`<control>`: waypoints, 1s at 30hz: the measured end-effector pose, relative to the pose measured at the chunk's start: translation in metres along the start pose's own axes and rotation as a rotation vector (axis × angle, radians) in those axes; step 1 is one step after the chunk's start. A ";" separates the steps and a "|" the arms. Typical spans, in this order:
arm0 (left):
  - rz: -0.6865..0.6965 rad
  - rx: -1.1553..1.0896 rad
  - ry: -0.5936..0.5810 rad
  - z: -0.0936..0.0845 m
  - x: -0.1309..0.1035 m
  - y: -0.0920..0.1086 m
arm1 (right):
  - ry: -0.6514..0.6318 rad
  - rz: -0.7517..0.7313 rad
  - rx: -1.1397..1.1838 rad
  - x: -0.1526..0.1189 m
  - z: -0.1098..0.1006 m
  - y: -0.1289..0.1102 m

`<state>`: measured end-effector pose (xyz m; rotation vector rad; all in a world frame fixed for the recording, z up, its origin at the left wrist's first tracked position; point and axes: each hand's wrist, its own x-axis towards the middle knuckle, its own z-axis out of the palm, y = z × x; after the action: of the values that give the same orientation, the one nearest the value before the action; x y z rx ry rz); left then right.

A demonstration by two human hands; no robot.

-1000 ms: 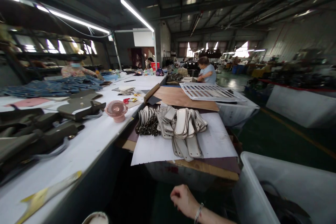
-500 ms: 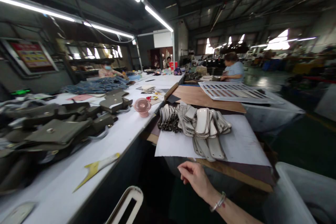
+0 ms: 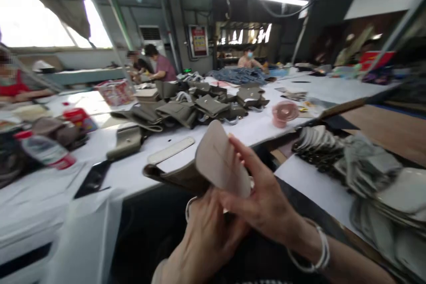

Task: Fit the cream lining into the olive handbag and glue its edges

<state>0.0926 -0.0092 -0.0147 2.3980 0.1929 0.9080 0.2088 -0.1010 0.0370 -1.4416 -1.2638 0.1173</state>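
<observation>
A pale, round-cornered flap piece (image 3: 218, 157) is tilted upright above the table's front edge. My right hand (image 3: 262, 191) grips its right side, thumb below and fingers along the edge. Lower and to the left, my left hand (image 3: 208, 226) is closed at the base of the flap, on a dark olive leather piece (image 3: 181, 176) that extends leftward. Its fingertips are mostly hidden. Behind the leather piece lies a long pale strip (image 3: 171, 150) on the white table (image 3: 196, 135).
Olive bags (image 3: 179, 111) lie heaped behind my hands, with a pink fan (image 3: 284, 113) to their right. Stacked pale pieces (image 3: 382, 191) cover the right side. A bottle (image 3: 46, 148) and a phone (image 3: 93, 179) lie left. Several people sit farther back.
The view has swung left. My right hand, bare before, now holds the flap piece. My left hand has come into view with the olive leather piece.
</observation>
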 end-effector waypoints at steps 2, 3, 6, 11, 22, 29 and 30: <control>-0.025 -0.033 -0.014 -0.013 -0.005 0.001 | -0.047 -0.113 -0.170 0.020 -0.007 0.011; -0.046 -0.067 -0.022 -0.019 -0.005 0.000 | -0.073 -0.135 -0.219 0.028 -0.011 0.018; -0.165 -0.090 0.239 -0.039 -0.013 -0.007 | -0.100 -0.113 -0.263 0.045 -0.018 0.037; -0.458 -0.108 0.607 -0.060 -0.033 -0.034 | -0.138 -0.071 -0.305 0.045 -0.017 0.062; -0.564 -0.175 0.160 -0.029 -0.036 -0.074 | -0.330 -0.237 -0.495 0.035 -0.003 0.097; -0.502 0.273 -0.038 0.019 -0.054 -0.090 | -0.577 -0.344 -0.787 0.013 0.002 0.114; -0.511 0.277 -0.023 0.022 -0.057 -0.092 | -0.594 -0.359 -0.805 0.011 0.005 0.116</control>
<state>0.0690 0.0386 -0.1115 2.4208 0.9270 0.6418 0.2800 -0.0626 -0.0465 -1.8879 -2.2036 -0.2573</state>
